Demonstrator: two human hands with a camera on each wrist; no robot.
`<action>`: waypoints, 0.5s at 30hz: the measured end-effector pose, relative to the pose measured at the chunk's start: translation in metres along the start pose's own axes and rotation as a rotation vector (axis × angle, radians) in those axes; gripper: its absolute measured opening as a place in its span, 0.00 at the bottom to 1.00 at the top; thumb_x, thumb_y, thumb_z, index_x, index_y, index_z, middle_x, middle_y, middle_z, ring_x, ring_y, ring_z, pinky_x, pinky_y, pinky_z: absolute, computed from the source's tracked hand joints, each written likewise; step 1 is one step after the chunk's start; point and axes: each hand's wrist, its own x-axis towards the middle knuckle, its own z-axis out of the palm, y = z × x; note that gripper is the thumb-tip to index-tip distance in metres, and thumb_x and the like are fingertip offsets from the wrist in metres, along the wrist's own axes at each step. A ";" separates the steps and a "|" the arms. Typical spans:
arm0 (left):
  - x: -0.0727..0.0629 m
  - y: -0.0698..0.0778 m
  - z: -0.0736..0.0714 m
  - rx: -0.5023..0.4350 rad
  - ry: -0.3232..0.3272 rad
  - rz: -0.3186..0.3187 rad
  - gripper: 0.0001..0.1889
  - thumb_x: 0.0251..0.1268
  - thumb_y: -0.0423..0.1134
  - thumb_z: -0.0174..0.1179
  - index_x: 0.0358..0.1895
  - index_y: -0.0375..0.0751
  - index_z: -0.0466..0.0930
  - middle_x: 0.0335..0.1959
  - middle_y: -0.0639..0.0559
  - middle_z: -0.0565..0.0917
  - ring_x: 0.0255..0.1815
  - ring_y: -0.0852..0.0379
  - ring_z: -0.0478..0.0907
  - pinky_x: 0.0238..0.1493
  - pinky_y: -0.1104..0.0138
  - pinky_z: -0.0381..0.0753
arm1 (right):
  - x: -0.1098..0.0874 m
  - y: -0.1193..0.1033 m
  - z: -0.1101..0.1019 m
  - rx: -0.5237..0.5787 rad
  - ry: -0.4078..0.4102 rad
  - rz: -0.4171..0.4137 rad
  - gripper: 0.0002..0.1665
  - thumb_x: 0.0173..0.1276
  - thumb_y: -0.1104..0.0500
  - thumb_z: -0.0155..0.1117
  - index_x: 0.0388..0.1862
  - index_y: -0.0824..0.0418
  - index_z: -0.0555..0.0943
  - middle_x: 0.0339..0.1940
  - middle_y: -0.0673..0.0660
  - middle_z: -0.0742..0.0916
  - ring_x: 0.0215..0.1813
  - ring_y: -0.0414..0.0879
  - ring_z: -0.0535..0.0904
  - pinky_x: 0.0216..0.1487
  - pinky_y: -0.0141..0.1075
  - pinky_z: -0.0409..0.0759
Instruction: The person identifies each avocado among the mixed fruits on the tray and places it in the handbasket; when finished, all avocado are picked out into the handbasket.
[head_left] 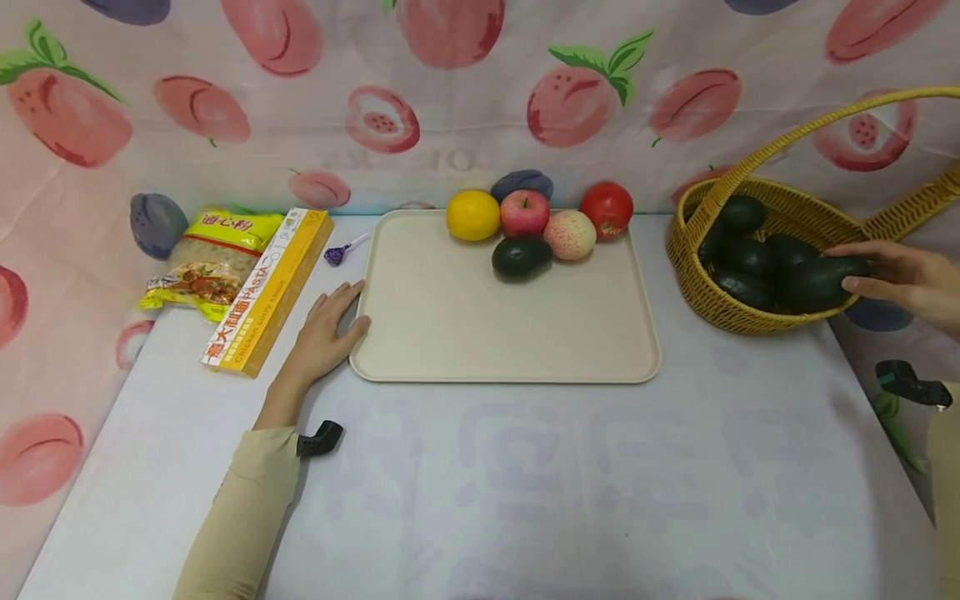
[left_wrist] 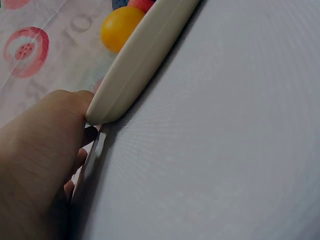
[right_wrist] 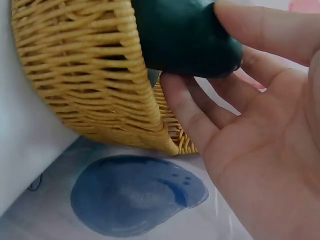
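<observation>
A dark green avocado [head_left: 821, 283] lies at the right rim of a yellow wicker basket [head_left: 708, 304]. My right hand [head_left: 918, 279] pinches its outer end between thumb and fingers; in the right wrist view the avocado [right_wrist: 185, 37] pokes past the basket's edge. Several more dark avocados [head_left: 750, 257] lie inside the basket. My left hand [head_left: 322, 333] rests at the left edge of a beige tray [head_left: 502, 333], fingers fairly straight and thumb touching the rim. At the tray's back sit a lemon [head_left: 472, 215], an apple [head_left: 524, 212], a peach [head_left: 570, 234], a red fruit [head_left: 606, 209] and another avocado [head_left: 522, 256].
Left of the tray lie a yellow pasta box [head_left: 273, 292], a bag of pasta [head_left: 213, 258] and a purple-wrapped lollipop [head_left: 335, 255]. The basket's tall handle [head_left: 825, 125] arches above its right side. A fruit-print cloth [head_left: 450, 100] hangs behind the white table [head_left: 525, 483].
</observation>
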 end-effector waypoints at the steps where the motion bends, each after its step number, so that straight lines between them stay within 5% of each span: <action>1: 0.000 0.000 0.000 -0.002 -0.003 0.000 0.32 0.69 0.52 0.49 0.74 0.51 0.54 0.74 0.43 0.60 0.77 0.46 0.49 0.79 0.55 0.37 | 0.002 0.001 0.000 -0.015 -0.009 0.006 0.28 0.71 0.50 0.55 0.68 0.49 0.64 0.46 0.30 0.68 0.36 0.22 0.68 0.31 0.15 0.70; 6: -0.001 0.000 0.000 -0.007 0.005 -0.010 0.32 0.69 0.52 0.50 0.74 0.51 0.55 0.74 0.44 0.60 0.77 0.47 0.49 0.79 0.56 0.37 | 0.011 0.001 0.003 -0.086 -0.144 0.040 0.35 0.69 0.44 0.56 0.70 0.54 0.61 0.62 0.57 0.71 0.52 0.48 0.74 0.47 0.46 0.81; 9: -0.001 0.000 0.001 -0.010 0.009 -0.002 0.32 0.69 0.51 0.50 0.74 0.51 0.55 0.74 0.43 0.60 0.77 0.47 0.50 0.79 0.56 0.37 | 0.017 -0.003 0.007 -0.150 -0.195 0.011 0.36 0.67 0.44 0.59 0.68 0.58 0.64 0.61 0.74 0.73 0.48 0.59 0.76 0.43 0.58 0.80; 12: -0.001 0.001 0.000 -0.012 0.006 -0.003 0.32 0.69 0.51 0.50 0.74 0.51 0.55 0.74 0.44 0.60 0.77 0.47 0.50 0.79 0.56 0.38 | 0.023 -0.005 0.008 -0.207 -0.173 -0.034 0.35 0.64 0.46 0.63 0.65 0.61 0.68 0.53 0.73 0.80 0.38 0.44 0.77 0.36 0.44 0.81; 15: -0.001 0.002 -0.001 -0.013 0.003 -0.013 0.32 0.69 0.51 0.50 0.74 0.52 0.55 0.74 0.44 0.60 0.77 0.47 0.49 0.79 0.56 0.37 | 0.025 -0.006 0.007 -0.211 -0.180 -0.026 0.36 0.63 0.46 0.64 0.65 0.62 0.67 0.53 0.72 0.80 0.36 0.40 0.76 0.35 0.43 0.81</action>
